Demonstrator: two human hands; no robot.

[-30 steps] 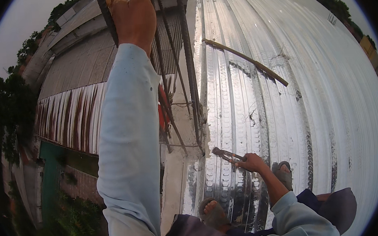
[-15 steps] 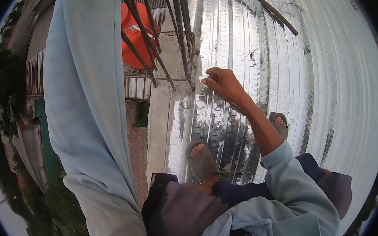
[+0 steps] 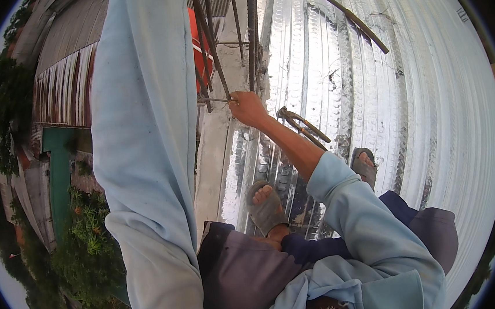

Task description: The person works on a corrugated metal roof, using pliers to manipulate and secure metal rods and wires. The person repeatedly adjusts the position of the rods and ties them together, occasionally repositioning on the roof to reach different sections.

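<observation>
My right hand (image 3: 247, 109) has its fingers closed at the end of a thin horizontal steel rod (image 3: 219, 100), beside the foot of an upright rebar. Whatever its fingertips pinch is too small to make out. Several upright steel rebars (image 3: 252, 38) rise from the concrete ledge (image 3: 214, 157). My left arm (image 3: 142, 104) stretches up past the top edge, so my left hand is out of view. A pair of pincers (image 3: 303, 124) lies on the ribbed metal sheeting (image 3: 365, 99), just right of my right wrist.
A red round object (image 3: 200, 53) shows behind the rebars, partly hidden by my left sleeve. One curved bar (image 3: 346, 8) lies across the sheeting. My sandalled feet (image 3: 266, 206) stand on the metal. Beyond the ledge at left are lower roofs (image 3: 65, 87) and plants (image 3: 90, 225).
My right hand has moved left, from above the sheeting to the thin rod among the rebars. The pincers have come into sight beside my forearm. My left sleeve has shifted right in the picture.
</observation>
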